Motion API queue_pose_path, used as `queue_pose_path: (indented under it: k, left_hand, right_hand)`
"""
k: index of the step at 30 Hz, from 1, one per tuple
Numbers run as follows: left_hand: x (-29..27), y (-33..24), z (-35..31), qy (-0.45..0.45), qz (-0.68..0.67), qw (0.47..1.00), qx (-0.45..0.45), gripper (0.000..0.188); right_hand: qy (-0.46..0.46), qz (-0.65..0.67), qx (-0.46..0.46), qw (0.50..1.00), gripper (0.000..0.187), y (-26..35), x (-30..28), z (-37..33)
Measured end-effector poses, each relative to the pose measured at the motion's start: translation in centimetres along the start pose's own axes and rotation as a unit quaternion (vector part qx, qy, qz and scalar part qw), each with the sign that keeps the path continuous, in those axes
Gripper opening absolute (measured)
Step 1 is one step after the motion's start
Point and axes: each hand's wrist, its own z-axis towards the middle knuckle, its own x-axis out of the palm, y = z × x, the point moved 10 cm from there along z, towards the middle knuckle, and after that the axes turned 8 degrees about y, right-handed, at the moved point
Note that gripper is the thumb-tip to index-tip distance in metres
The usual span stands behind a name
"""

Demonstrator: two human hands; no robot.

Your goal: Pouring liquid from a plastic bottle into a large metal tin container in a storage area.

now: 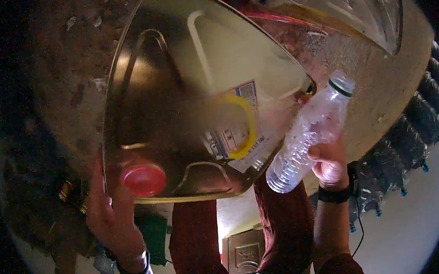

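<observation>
Left hand [115, 223] grasping near-left edge of big metal tin [186, 89], some fingertips lost in shadow. Tin sits center, far end cut off by frame. Red cap [144, 181] near left corner; yellow ring [252, 127] blurs out on left side, covers part of label. Right hand [330, 161] wrapped round clear plastic bottle [305, 137], fingers mostly behind it.

Dark red trousers [286, 226], a dark red sleeve [341, 268], a black left wristband [135, 268] and a black right wristband [333, 195] are showing, a thin dark cable [360, 224] hanging beside the latter.
</observation>
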Motion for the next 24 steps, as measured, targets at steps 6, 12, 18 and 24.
queue_pose_path:
  k: [6,12,18,24]
  left_hand:
    - [1.3,0.5,-0.6,-0.165,-0.173,0.97,0.048,0.046]
    - [-0.4,1.4,-0.3,-0.213,0.044,0.966,0.142,0.035]
    - [-0.4,2.1,1.5,-0.169,-0.033,0.98,0.097,0.026]
    - [-2.8,1.1,-2.4,-0.183,-0.051,0.982,-0.003,0.024]
  right_hand:
    - [0.03,-0.067,0.004,0.997,0.122,1.5,0.3,0.8]
    - [0.003,0.025,-0.025,0.999,0.105,2.4,-0.1,1.3]
    - [0.091,-0.005,-0.011,0.996,0.111,0.4,1.3,0.5]
    - [0.009,-0.115,-0.095,0.989,0.096,1.0,-6.6,-7.5]
